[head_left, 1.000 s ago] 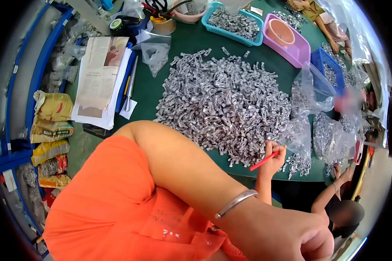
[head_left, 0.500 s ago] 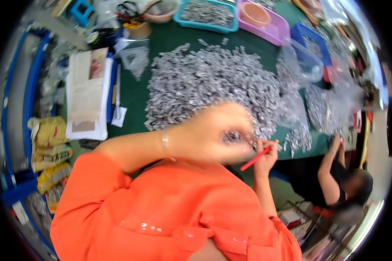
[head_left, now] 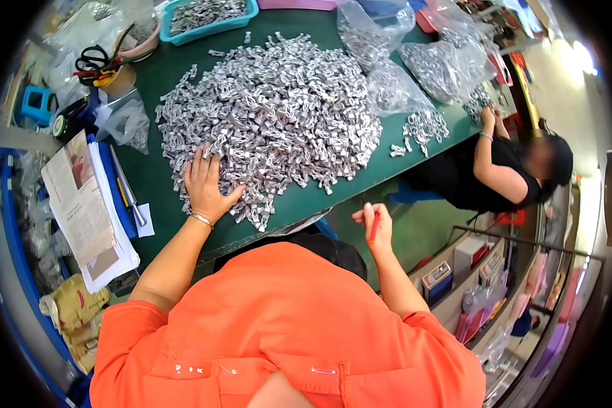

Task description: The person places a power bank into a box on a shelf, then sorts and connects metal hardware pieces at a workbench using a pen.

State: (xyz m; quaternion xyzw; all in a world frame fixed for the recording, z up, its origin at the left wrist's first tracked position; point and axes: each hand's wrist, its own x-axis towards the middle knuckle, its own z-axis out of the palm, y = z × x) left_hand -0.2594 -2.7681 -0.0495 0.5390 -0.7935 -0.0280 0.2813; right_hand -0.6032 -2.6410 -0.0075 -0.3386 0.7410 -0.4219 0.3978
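A large heap of small silvery metal parts [head_left: 279, 109] covers the middle of the green table. My left hand [head_left: 207, 187] lies on the heap's near left edge, fingers spread and palm down, touching the parts. Away from the table edge, over the floor, my right hand [head_left: 377, 224] is closed around a slim red pen-like tool [head_left: 375, 228]. Part of this tool is hidden by the fingers, and its exact kind cannot be made out.
Papers [head_left: 81, 204] and a blue folder [head_left: 115, 177] lie at left. A teal tray [head_left: 207, 20] of parts stands at the back, near scissors [head_left: 95, 62]. Clear plastic bags [head_left: 442, 71] of parts lie at right. A person in black [head_left: 503, 170] sits at the table's right end.
My left hand has gone from beside my right hand, in front of my chest, to the heap's left edge, and its fingers have spread. The view has turned; my right hand keeps the red tool.
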